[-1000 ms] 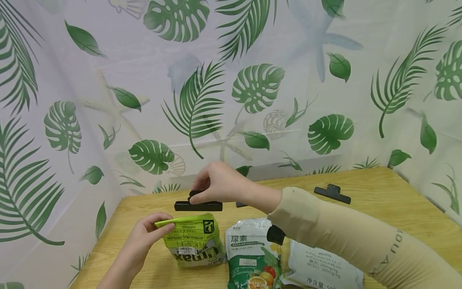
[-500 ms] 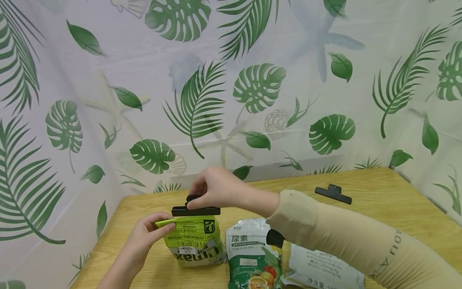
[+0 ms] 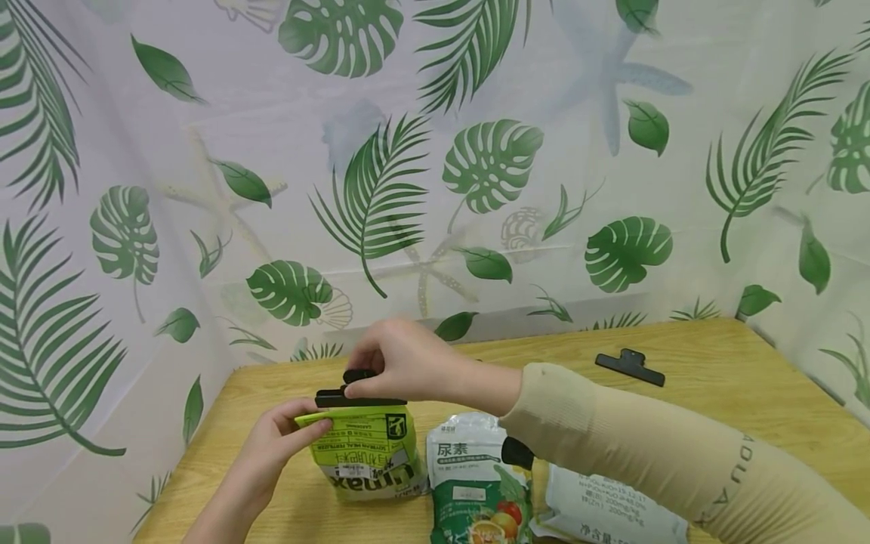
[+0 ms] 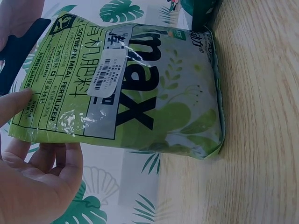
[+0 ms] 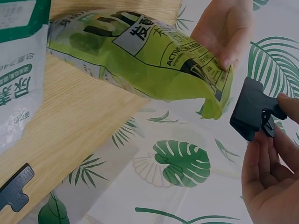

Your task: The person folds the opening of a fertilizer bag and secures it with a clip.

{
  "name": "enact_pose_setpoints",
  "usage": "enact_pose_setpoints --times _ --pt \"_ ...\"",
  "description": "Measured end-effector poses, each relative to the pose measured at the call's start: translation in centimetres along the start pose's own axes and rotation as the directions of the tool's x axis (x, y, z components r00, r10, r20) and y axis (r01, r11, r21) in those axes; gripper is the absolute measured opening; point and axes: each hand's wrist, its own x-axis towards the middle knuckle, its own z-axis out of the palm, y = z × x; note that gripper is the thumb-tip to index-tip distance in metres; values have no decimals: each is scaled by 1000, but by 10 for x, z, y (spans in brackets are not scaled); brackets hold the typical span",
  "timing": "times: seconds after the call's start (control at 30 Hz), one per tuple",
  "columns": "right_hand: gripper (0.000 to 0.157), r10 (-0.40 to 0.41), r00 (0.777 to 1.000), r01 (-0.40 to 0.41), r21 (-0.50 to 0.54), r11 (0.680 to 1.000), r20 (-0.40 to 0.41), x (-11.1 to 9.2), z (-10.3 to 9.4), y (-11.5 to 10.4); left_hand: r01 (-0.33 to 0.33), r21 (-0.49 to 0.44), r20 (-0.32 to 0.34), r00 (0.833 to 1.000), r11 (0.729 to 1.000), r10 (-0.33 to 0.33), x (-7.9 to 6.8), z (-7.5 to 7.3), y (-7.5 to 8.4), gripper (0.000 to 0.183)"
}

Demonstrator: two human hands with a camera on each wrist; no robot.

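A lime-green bag of soybean meal fertilizer [image 3: 370, 461] stands on the table. My left hand [image 3: 282, 438] pinches a corner of its top edge, thumb on the near face and fingers behind, as the left wrist view shows. Above that edge my right hand [image 3: 401, 363] pinches a black bag clip [image 5: 250, 109] by its handles. The clip's long bar lies roughly along the bag's top. In the right wrist view a narrow gap separates the clip from the bag's edge. The handles are partly covered by the right thumb and fingers.
Right of the green bag is a white and green pouch [image 3: 448, 483] with fruit pictures. Beyond it lies a white printed bag [image 3: 605, 502], partly behind the right sleeve. Another black clip [image 3: 630, 366] rests toward the back right of the wooden table [image 3: 734, 355]. A leaf-patterned sheet [image 3: 421, 189] stands behind.
My right hand has brought the clip down and slightly left, closer to the green bag's top edge. The left hand keeps its pinch on the corner.
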Motion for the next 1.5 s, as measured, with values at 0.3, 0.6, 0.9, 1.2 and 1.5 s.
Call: enact_pose_setpoints --times 0.3,0.6,0.9,1.2,1.5 --pt "13 -70 998 69 -107 992 -2 1 4 -2 -1 5 -16 1000 1000 1 0 -3 -3 21" --pt "16 -93 996 89 -196 976 -10 -1 8 -6 17 8 -46 999 1000 -17 -1 -7 -4 21" --pt "14 -117 993 112 -252 961 -7 0 9 -8 3 -2 -33 999 1000 -3 0 -8 -4 20" --pt "12 -209 978 193 -303 933 -24 1 13 -6 -7 -7 -14 1000 1000 6 -2 -9 -3 14" --pt "10 -214 976 196 -296 935 -30 3 13 -10 -6 -13 -16 1000 1000 6 -2 -9 -4 14"
